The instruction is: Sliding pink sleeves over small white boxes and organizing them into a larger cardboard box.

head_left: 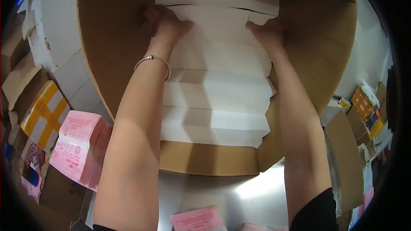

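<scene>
On the shiny bench (192,190), inside an open brown carton (115,25), the left hand (166,23) and right hand (270,33) clasped a white box (218,25).

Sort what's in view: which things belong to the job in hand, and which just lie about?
In the job:
white boxes, left hand and right hand on them
large brown carton holding them

Apparently lying about:
pink packets on the metal table
pink bundle, left
yellow-and-white taped box, far left
</scene>
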A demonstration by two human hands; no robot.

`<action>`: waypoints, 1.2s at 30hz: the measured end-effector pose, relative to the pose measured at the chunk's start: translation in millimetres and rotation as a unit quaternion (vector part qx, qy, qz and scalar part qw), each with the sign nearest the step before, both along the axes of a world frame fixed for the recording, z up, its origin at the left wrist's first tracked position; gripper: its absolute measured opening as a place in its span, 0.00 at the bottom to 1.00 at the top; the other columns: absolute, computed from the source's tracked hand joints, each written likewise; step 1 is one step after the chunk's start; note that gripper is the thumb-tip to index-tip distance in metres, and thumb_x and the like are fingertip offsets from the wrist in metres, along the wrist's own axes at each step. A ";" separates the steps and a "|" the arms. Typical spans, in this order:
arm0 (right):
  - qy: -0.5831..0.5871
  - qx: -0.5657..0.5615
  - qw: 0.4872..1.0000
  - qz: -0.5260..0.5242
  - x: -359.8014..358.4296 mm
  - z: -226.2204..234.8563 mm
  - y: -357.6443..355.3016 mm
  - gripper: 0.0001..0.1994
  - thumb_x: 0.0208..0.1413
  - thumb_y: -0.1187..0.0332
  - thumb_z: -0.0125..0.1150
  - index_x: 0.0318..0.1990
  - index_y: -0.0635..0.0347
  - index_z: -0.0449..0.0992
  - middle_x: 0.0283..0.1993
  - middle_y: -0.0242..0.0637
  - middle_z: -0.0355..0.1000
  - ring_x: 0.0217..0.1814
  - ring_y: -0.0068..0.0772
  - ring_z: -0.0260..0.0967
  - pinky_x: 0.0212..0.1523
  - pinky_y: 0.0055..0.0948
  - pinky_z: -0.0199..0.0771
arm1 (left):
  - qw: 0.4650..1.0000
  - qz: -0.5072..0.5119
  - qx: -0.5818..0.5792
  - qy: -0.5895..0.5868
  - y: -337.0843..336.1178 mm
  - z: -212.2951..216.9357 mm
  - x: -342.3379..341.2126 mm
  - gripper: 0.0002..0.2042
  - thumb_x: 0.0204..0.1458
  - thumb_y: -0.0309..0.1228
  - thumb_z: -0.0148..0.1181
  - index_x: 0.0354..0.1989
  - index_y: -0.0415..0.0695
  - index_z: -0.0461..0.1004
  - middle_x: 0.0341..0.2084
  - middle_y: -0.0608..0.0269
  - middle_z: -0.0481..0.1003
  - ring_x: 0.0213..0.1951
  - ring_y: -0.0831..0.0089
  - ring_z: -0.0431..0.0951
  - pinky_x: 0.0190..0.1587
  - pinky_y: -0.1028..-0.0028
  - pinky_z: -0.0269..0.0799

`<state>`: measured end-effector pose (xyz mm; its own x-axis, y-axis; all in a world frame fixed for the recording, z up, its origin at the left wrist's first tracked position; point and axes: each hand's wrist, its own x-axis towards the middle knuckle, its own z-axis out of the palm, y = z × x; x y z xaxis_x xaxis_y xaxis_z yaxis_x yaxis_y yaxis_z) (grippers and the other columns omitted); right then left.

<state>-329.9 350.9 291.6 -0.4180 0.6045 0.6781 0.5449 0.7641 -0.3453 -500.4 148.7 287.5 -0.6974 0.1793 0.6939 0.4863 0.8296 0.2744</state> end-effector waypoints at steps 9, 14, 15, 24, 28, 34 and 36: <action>0.207 -0.022 0.976 0.058 -3.0 -22.6 -12.9 0.43 0.39 0.57 0.70 0.62 0.59 0.55 0.57 0.67 0.63 0.56 0.63 0.67 0.56 0.51 0.70 | 0.983 -0.163 0.076 -0.046 -9.1 7.1 -16.9 0.50 0.35 0.44 0.77 0.68 0.40 0.55 0.60 0.44 0.68 0.62 0.52 0.69 0.64 0.63 0.68; 0.312 -0.006 0.947 0.080 3.3 -39.1 -47.4 0.42 0.38 0.60 0.69 0.63 0.57 0.56 0.54 0.61 0.64 0.55 0.62 0.65 0.54 0.50 0.67 | 0.946 -0.247 0.211 0.004 -21.7 -27.9 -11.4 0.46 0.36 0.40 0.75 0.66 0.45 0.57 0.59 0.44 0.67 0.63 0.49 0.66 0.65 0.61 0.66; 0.329 -0.040 0.939 0.090 10.2 -38.2 -58.4 0.41 0.38 0.61 0.70 0.62 0.57 0.56 0.54 0.61 0.64 0.56 0.62 0.64 0.55 0.50 0.66 | 0.936 -0.241 0.252 0.049 -23.9 -36.5 1.1 0.44 0.36 0.38 0.74 0.65 0.44 0.58 0.58 0.44 0.67 0.61 0.48 0.66 0.64 0.59 0.66; 0.388 -0.066 0.910 0.132 94.4 -73.2 -112.3 0.40 0.34 0.65 0.71 0.60 0.58 0.60 0.55 0.54 0.65 0.57 0.58 0.64 0.57 0.48 0.65 | 0.934 -0.137 0.214 0.253 -122.0 -67.6 134.9 0.39 0.35 0.35 0.70 0.60 0.38 0.64 0.51 0.44 0.69 0.55 0.48 0.64 0.60 0.55 0.60; 0.315 -0.073 0.931 0.171 176.6 -97.8 -167.6 0.42 0.35 0.67 0.73 0.62 0.57 0.58 0.53 0.52 0.69 0.56 0.52 0.69 0.57 0.42 0.69 | 0.944 -0.119 0.270 0.146 -183.8 -89.7 226.4 0.39 0.37 0.27 0.71 0.62 0.37 0.61 0.53 0.46 0.65 0.59 0.50 0.64 0.63 0.57 0.62; 0.199 -0.183 0.955 0.119 313.2 -176.0 -168.9 0.45 0.34 0.66 0.75 0.63 0.59 0.56 0.56 0.53 0.66 0.55 0.56 0.71 0.53 0.45 0.74 | 0.969 -0.187 0.134 0.090 -200.4 -159.8 334.1 0.42 0.36 0.33 0.74 0.64 0.37 0.62 0.51 0.46 0.64 0.54 0.49 0.64 0.55 0.54 0.64; 0.142 -0.235 0.960 0.061 361.4 -194.1 -148.7 0.50 0.34 0.64 0.75 0.68 0.60 0.54 0.55 0.56 0.71 0.53 0.58 0.73 0.53 0.45 0.74 | 0.967 -0.237 0.052 0.078 -172.1 -183.5 352.4 0.43 0.38 0.39 0.73 0.65 0.37 0.61 0.51 0.40 0.63 0.53 0.44 0.63 0.55 0.50 0.63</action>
<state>31.5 202.2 97.5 -0.3436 0.8304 0.4387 0.2950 0.5389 -0.7890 -148.0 -23.3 104.0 -0.4387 0.3766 0.8159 0.8474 0.4756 0.2361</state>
